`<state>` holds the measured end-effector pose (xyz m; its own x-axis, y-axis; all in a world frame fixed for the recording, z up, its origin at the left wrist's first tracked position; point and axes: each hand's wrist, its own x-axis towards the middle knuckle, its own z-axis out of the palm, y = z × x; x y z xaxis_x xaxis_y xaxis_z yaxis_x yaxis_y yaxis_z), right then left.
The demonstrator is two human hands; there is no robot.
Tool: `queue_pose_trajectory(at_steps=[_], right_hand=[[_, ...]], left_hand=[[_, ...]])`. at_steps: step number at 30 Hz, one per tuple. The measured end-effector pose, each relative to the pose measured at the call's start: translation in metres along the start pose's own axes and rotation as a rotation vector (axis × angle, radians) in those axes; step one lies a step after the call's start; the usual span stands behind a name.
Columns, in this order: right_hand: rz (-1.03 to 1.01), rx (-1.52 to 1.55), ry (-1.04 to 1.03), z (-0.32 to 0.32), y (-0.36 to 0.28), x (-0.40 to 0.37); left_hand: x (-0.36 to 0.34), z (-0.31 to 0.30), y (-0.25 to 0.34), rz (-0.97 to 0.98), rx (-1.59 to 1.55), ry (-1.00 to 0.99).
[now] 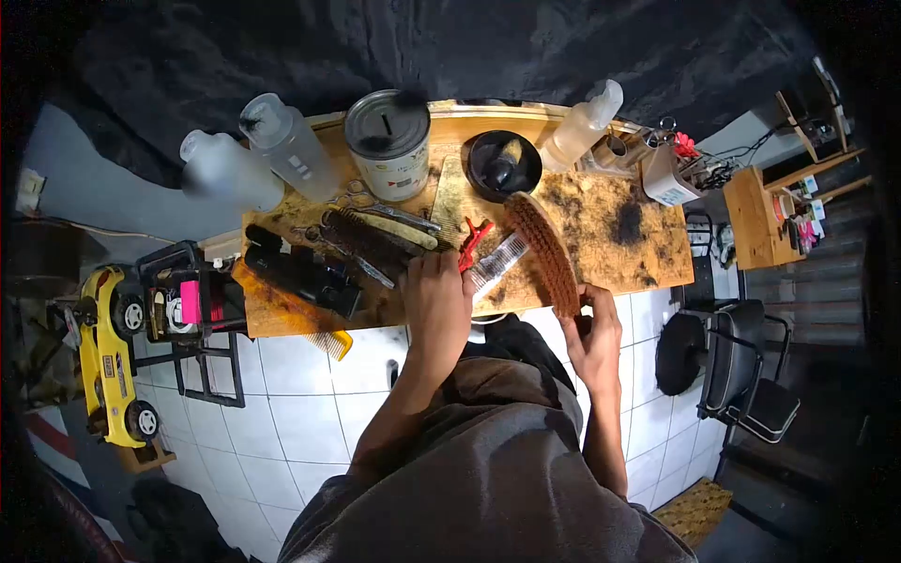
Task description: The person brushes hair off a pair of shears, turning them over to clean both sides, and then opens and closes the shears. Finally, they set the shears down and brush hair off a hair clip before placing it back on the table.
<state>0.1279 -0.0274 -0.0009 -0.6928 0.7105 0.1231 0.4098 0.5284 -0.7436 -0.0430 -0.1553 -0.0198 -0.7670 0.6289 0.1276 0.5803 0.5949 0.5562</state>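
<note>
My right hand pinches the lower end of a brown, curved strip with a ribbed, knit-like surface, which tilts up to the left over the table's front edge. My left hand is at the table edge with its fingers curled down; whatever is under them is hidden. Just beyond those fingers lies a dark bristled brush. Close to its thumb side are a red hair clip and a clear, ridged flat piece, partly behind the brown strip.
Along the wooden table stand spray bottles, a tin and a black bowl with a brush. Scissors, black clippers and a yellow comb lie left. A black chair stands right.
</note>
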Motion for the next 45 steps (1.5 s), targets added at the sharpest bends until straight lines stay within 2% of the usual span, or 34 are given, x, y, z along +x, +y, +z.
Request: queue_pose_trajectory(at_steps=[1, 3, 4, 7, 9, 10, 12, 14, 16, 17, 20, 23, 26, 29, 31, 32, 34, 35, 36, 38, 39, 40, 42, 43, 45], right_hand=[[0.006, -0.001, 0.006, 0.001, -0.002, -0.001], [0.201, 0.260, 0.061, 0.004, -0.009, -0.001], [0.168, 0.382, 0.149, 0.006, -0.007, -0.002], [0.239, 0.393, 0.106, -0.005, -0.001, 0.002], [0.429, 0.296, -0.019, -0.017, -0.003, 0.004], [0.436, 0.300, -0.006, -0.017, -0.002, 0.005], [0.277, 0.378, 0.064, -0.015, 0.002, 0.005], [0.292, 0.408, 0.046, -0.019, 0.007, 0.005], [0.186, 0.495, 0.030, -0.024, 0.006, 0.010], [0.209, 0.426, -0.041, -0.028, 0.013, 0.009], [0.139, 0.427, 0.004, -0.033, 0.018, 0.007], [0.151, 0.505, 0.024, -0.041, 0.017, 0.014], [0.159, 0.552, 0.020, -0.049, 0.024, 0.019], [0.103, 0.559, 0.012, -0.051, 0.032, 0.019], [0.161, 0.533, 0.086, -0.052, 0.033, 0.022], [0.154, 0.532, 0.081, -0.051, 0.035, 0.023], [0.177, 0.570, 0.196, -0.050, 0.036, 0.027], [0.191, 0.608, 0.208, -0.052, 0.033, 0.028], [0.193, 0.612, 0.208, -0.053, 0.030, 0.029], [0.251, 0.666, 0.245, -0.052, 0.024, 0.029], [0.251, 0.670, 0.238, -0.050, 0.023, 0.030], [0.279, 0.729, 0.198, -0.048, 0.022, 0.029], [0.307, 0.816, 0.123, -0.044, 0.018, 0.028], [0.262, 0.762, 0.099, -0.039, 0.023, 0.026], [0.219, 0.712, 0.071, -0.034, 0.027, 0.024]], left_hand=[[0.001, 0.001, 0.000, 0.007, -0.001, -0.005], [0.003, 0.003, 0.000, 0.101, -0.054, 0.087], [0.003, -0.002, 0.007, 0.117, -0.171, 0.044], [0.001, 0.000, 0.011, 0.209, -0.245, 0.019], [0.001, -0.003, 0.017, 0.233, -0.375, -0.075], [0.003, -0.003, 0.019, 0.245, -0.375, -0.084], [0.005, -0.002, 0.024, 0.333, -0.403, -0.187], [0.004, 0.001, 0.028, 0.341, -0.383, -0.209], [0.008, 0.000, 0.036, 0.383, -0.462, -0.256], [0.009, 0.001, 0.039, 0.388, -0.454, -0.259], [0.016, 0.004, 0.047, 0.436, -0.435, -0.242], [0.023, 0.008, 0.055, 0.478, -0.399, -0.220], [0.030, 0.009, 0.066, 0.458, -0.403, -0.300], [0.035, 0.010, 0.078, 0.554, -0.348, -0.207], [0.035, 0.011, 0.090, 0.490, -0.180, 0.012], [0.034, 0.013, 0.090, 0.485, -0.180, 0.020], [0.031, 0.018, 0.083, 0.109, -0.454, -0.050], [0.032, 0.020, 0.074, 0.040, -0.400, -0.163], [0.030, 0.023, 0.073, 0.040, -0.396, -0.164], [0.024, 0.029, 0.072, -0.145, -0.690, -0.477], [0.021, 0.039, 0.073, -0.009, -0.872, -0.507], [0.018, 0.046, 0.075, -0.018, -0.871, -0.503], [0.016, 0.056, 0.083, -0.203, -1.271, -0.635], [0.013, 0.057, 0.094, -0.276, -1.497, -0.590], [0.011, 0.065, 0.090, -0.279, -1.575, -0.599]])
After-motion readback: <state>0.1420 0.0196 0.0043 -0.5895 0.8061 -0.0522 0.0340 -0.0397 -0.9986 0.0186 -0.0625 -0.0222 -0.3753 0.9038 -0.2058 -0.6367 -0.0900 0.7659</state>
